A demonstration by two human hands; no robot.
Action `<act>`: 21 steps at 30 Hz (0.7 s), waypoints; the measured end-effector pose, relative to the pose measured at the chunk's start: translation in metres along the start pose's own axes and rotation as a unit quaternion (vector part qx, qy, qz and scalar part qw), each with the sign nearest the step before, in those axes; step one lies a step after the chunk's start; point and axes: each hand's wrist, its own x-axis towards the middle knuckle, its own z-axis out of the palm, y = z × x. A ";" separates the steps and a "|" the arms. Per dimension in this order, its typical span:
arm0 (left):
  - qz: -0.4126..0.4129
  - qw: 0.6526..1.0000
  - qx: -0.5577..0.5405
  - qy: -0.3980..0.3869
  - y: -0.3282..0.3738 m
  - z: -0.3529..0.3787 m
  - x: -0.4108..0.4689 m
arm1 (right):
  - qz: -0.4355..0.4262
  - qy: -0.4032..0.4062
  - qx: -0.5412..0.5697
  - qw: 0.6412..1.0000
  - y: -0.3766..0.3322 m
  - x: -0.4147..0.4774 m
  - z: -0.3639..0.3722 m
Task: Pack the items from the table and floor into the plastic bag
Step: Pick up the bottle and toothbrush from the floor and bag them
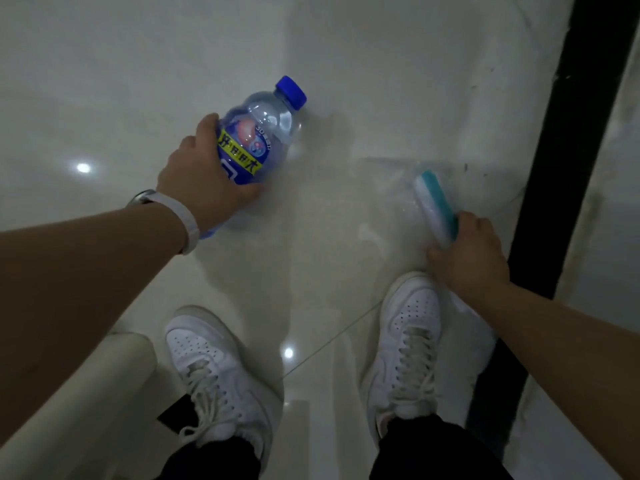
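A clear water bottle [263,133] with a blue cap and a blue and yellow label is tilted just above the pale floor at centre left. My left hand [204,181] grips its lower body, fingers curled round it. At the right, my right hand [467,251] holds one end of a teal and white item [434,206] that sits inside a clear plastic bag [398,181]. The bag is see-through and faint, spread over the floor around that item.
My two white shoes [221,372] stand on the glossy pale tile floor [104,81] below the hands. A black upright bar [561,168] runs along the right side. A white rounded edge [104,375] shows at the lower left.
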 end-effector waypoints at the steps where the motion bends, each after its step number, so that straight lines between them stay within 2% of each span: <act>1: 0.007 1.000 0.010 0.009 -0.001 0.002 0.001 | -0.007 0.007 -0.006 1.000 0.000 0.003 0.001; 7: 0.020 1.000 0.001 0.019 -0.003 0.002 0.004 | -0.079 0.050 -0.032 0.995 -0.009 0.020 -0.022; 12: 0.015 0.996 -0.076 0.045 0.023 -0.006 -0.015 | -0.170 0.083 -0.021 0.982 -0.039 0.024 -0.060; 15: 0.017 0.990 -0.129 0.061 0.053 -0.031 -0.041 | -0.182 0.097 0.007 0.978 -0.057 0.001 -0.089; 21: 0.034 0.981 -0.176 0.081 0.119 -0.120 -0.103 | -0.152 0.100 0.094 0.979 -0.090 -0.080 -0.177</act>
